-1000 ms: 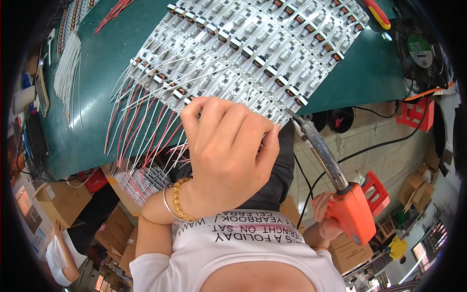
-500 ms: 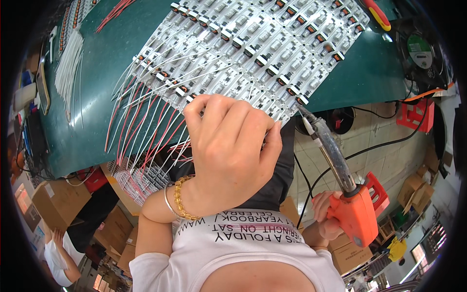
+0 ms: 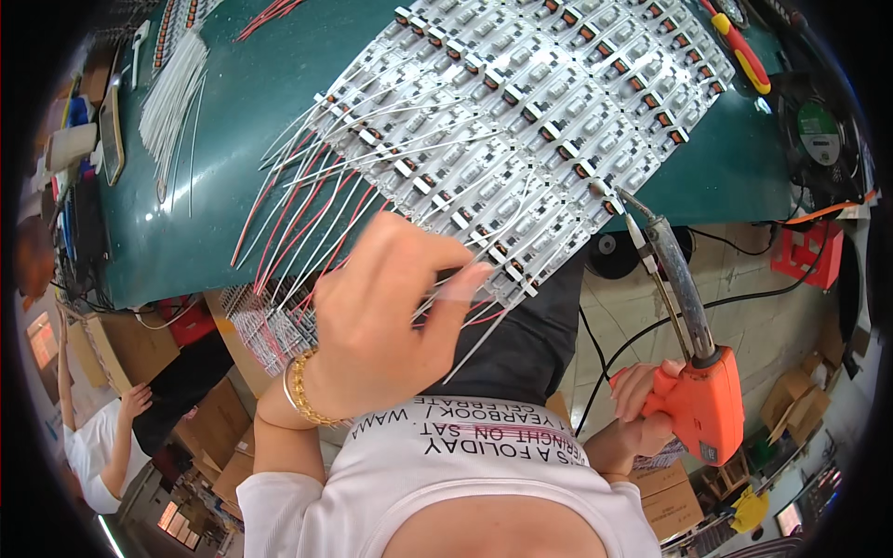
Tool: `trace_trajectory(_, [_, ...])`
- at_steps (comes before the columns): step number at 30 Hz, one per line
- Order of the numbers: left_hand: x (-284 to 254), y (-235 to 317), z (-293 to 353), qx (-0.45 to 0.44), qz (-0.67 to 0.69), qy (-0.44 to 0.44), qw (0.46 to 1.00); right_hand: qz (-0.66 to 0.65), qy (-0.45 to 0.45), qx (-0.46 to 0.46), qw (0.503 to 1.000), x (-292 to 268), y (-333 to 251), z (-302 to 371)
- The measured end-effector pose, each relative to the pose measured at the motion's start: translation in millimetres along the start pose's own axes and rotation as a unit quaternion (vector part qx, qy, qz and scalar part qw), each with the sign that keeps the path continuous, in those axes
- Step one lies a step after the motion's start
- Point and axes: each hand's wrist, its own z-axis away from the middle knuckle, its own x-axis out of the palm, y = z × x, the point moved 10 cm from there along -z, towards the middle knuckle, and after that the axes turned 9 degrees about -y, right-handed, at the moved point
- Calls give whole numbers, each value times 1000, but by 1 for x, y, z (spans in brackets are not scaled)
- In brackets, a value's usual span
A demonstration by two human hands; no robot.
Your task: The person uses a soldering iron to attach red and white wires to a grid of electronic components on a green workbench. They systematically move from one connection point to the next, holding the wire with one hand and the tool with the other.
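A large sheet of joined small circuit boards (image 3: 521, 121) lies on the green table, with red and white wires (image 3: 312, 200) trailing from its lower left side. My left hand (image 3: 381, 316) hovers over the sheet's near left edge, slightly blurred. Its thumb and forefinger are pinched together; whatever they hold is hidden or too small to make out. A loose white wire (image 3: 474, 346) hangs beside that hand, past the near corner. My right hand (image 3: 642, 409) grips an orange soldering gun (image 3: 712, 409), its tip at the sheet's right edge near a board's end.
A bundle of white wires (image 3: 174, 102) and some red wires (image 3: 270, 17) lie on the table (image 3: 223, 112). A red-and-yellow handled tool (image 3: 744, 56) rests at the far right, near a dark spool (image 3: 819, 130). A red stool (image 3: 807, 253) stands below. Another person (image 3: 107, 446) is at the left among cardboard boxes.
The sheet appears further right and lower in view. My left hand has moved left and down off its near edge, uncovering boards. The soldering gun's tip has shifted right and slightly up along the edge.
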Motion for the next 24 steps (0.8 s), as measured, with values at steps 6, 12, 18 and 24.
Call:
trace_trajectory(6, [17, -10, 13, -19, -61, -22, 998, 11, -27, -12, 999, 12, -5, -12])
trace_trajectory(12, [21, -5, 11, -11, -88, -35, 995, 9, -39, -4, 999, 16, -3, -15])
trace_trajectory(18, [25, -5, 7, -2, -97, -93, 991, 5, -38, -9, 999, 20, -2, -18])
trace_trajectory(24, [23, -15, 1, -5, -35, -105, 994, 14, -40, -15, 999, 17, -2, -18])
